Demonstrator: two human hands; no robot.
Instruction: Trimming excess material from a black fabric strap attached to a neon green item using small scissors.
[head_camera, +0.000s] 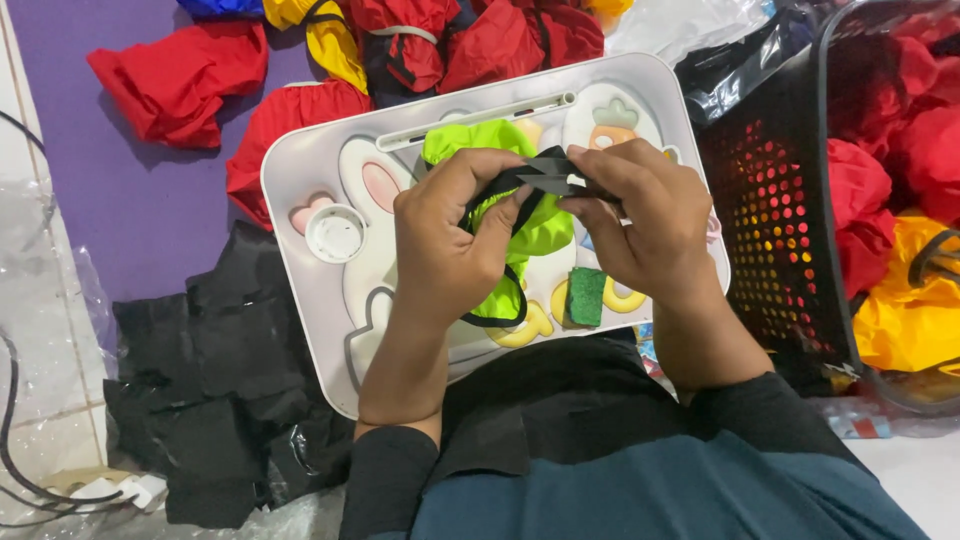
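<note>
A purple mat (150, 190) spreads far beyond the fingers to the upper left, strewn with crumpled red and yellow cloth bundles (180, 80). Right of the fingers stands a black perforated basket (770, 230) holding more red and yellow bundles (900, 300). Down and left of the fingers lies a heap of black fabric pieces (220, 380). Directly under the fingers sits a white lap tray (310, 160) with rabbit and carrot pictures; a small green sponge (587, 296) rests on it just below the right hand's fingers. The neon green pouch (545, 228) with black trim is gathered between both hands above the tray. The left hand (450, 240) has its fingers curled closed around the pouch and its black strap (490, 192), thumb pressing in. The right hand (650, 225) has its fingertips (580, 160) pinched together on the strap's black end, meeting the left fingertips there.
</note>
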